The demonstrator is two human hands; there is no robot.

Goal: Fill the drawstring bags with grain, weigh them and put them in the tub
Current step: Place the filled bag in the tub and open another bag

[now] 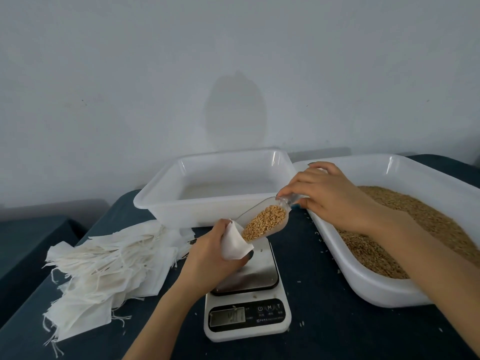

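Now left hand is gripping the bag, right hand the loaded scoop. I'm risking grain missing the narrow mouth, hitting the scale.

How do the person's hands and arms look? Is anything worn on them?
Both forearms are bare, with no sleeves in view. The left hand and right hand have dark-painted fingernails. No ring, watch or glove is visible.

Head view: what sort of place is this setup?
Likely a small hand-packing bench: a digital scale, a tub of loose grain and a pile of empty drawstring bags on a dark-covered table.
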